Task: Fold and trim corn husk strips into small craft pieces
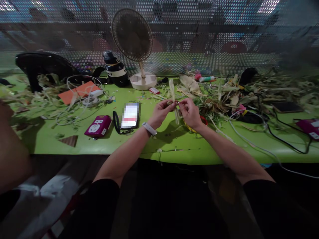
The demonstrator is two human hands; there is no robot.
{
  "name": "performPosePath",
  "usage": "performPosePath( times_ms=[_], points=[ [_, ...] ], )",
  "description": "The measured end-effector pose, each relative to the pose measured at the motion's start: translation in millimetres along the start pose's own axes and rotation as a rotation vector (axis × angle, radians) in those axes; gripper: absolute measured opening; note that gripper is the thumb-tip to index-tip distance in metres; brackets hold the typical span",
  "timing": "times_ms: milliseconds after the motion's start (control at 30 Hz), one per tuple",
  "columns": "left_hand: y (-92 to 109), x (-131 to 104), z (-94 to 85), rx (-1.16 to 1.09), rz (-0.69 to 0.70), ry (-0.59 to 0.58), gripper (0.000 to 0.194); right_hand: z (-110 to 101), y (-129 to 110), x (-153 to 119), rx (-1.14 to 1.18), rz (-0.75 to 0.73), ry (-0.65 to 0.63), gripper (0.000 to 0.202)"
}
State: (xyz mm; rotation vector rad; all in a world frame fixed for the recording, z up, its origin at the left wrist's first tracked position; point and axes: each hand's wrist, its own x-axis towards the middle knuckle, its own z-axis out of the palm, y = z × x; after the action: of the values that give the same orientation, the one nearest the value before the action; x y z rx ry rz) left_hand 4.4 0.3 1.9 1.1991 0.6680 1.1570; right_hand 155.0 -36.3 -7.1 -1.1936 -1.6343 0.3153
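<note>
Above the green table, my left hand (160, 113) is closed in a pinch on a pale strip of corn husk (171, 89), which stands up past the fingertips and hangs below them. My right hand (191, 113) meets it at the middle of the strip, thumb and fingers pressed together there. A small reddish-brown spot shows between the fingertips, too small to name. Under my right wrist lies a round red and yellow thing (203, 120), partly covered. A heap of dry husks and green fibres (211, 106) spreads just beyond my right hand.
Left of my hands lie a lit phone (130, 115) with a strap and a purple box (98, 126). Behind them stand a fan (143, 81) and a dark bottle (117, 71). White cables (251, 144) cross the right side. Another person's arm (12, 146) is at far left.
</note>
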Motion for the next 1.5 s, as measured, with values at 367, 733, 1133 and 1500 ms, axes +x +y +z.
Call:
performPosePath(
  times_ms=[367, 733, 1133, 1500],
  points=[
    [5.6, 4.6, -7.9, 0.046, 0.004, 0.137, 0.025, -10.2, -3.9, 6.0, -0.247, -0.188, 0.121, 0.037],
    [11.7, 0.4, -3.0, 0.049, -0.017, 0.101, 0.024, -0.8, -4.5, -2.3, -0.239, 0.011, -0.206, 0.009],
    [10.3, 2.8, -7.8, 0.205, 0.061, 0.153, 0.017, -4.4, 1.6, 1.7, -0.254, -0.297, -0.184, 0.027],
    [9.7, 6.8, -11.0, 0.229, 0.122, 0.121, 0.014, -11.9, -3.4, 1.4, -0.49, -0.377, -0.14, 0.034]
  ],
)
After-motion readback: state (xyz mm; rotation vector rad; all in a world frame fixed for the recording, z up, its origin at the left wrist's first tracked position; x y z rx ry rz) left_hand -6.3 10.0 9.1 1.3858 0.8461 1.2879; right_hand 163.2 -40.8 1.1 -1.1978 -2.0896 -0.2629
